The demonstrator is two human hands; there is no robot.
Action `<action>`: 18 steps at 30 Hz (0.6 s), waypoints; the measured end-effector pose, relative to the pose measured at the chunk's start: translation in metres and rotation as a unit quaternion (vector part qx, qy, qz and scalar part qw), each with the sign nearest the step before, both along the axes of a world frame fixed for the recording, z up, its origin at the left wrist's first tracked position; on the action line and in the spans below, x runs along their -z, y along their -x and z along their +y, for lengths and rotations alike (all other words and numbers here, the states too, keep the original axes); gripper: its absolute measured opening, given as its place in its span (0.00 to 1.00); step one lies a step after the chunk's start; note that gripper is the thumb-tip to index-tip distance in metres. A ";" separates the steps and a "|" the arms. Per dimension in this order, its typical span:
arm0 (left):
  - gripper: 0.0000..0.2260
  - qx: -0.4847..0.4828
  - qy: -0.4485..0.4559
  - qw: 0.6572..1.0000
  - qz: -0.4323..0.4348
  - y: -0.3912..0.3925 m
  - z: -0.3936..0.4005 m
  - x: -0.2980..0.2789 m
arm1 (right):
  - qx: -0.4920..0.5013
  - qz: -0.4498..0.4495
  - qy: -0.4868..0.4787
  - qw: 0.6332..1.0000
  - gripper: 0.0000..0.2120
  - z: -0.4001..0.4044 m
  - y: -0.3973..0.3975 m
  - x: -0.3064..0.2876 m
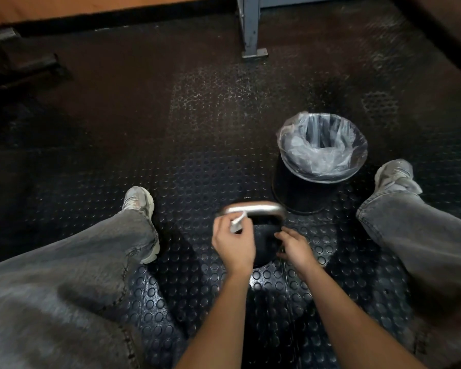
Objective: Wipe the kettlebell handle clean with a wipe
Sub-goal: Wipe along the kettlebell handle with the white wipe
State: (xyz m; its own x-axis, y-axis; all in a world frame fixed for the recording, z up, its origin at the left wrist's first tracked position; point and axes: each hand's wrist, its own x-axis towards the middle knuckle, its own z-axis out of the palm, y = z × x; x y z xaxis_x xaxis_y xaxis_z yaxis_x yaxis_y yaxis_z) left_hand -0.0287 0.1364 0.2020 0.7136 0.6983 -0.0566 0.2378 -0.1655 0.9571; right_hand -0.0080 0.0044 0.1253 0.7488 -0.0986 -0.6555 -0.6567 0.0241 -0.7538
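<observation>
A black kettlebell [265,235] stands on the studded rubber floor between my legs. Its silver handle [261,209] arches across the top. My left hand [233,242] pinches a small white wipe [237,223] against the left end of the handle. My right hand [294,247] rests on the right side of the kettlebell's body, fingers curved against it just below the handle's right leg. The lower body of the kettlebell is hidden behind both hands.
A black bin [321,161] lined with a clear plastic bag stands just beyond the kettlebell, to the right. My jeans-clad legs and grey shoes [139,201] flank the spot. A grey metal post [250,27] stands at the back.
</observation>
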 end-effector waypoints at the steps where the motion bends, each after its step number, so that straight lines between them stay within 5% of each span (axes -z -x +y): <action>1: 0.07 0.030 -0.029 0.999 -0.010 0.002 -0.002 0.003 | 0.001 -0.002 -0.001 1.000 0.22 0.000 0.000 0.000; 5: 0.10 -0.059 0.038 0.997 0.031 0.002 0.003 0.016 | -0.009 0.001 -0.003 1.000 0.22 -0.002 0.001 -0.001; 10: 0.04 -0.233 0.196 0.949 0.084 -0.009 0.016 0.015 | -0.009 0.004 -0.006 1.000 0.22 -0.002 0.000 0.000; 14: 0.07 -0.085 0.056 0.995 0.004 -0.010 -0.003 -0.003 | -0.009 -0.003 0.003 1.000 0.22 -0.001 0.001 0.000; 18: 0.08 0.052 -0.075 0.995 -0.033 -0.002 -0.011 0.009 | -0.011 -0.006 0.015 1.000 0.23 -0.002 0.002 0.001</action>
State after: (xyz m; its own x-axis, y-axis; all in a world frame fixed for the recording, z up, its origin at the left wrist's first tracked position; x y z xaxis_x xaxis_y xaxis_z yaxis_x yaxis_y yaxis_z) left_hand -0.0269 0.1253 0.1934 0.7808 0.6179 0.0926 0.1486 -0.3276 0.9330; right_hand -0.0101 0.0028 0.1244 0.7585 -0.1016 -0.6437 -0.6480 -0.0119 -0.7616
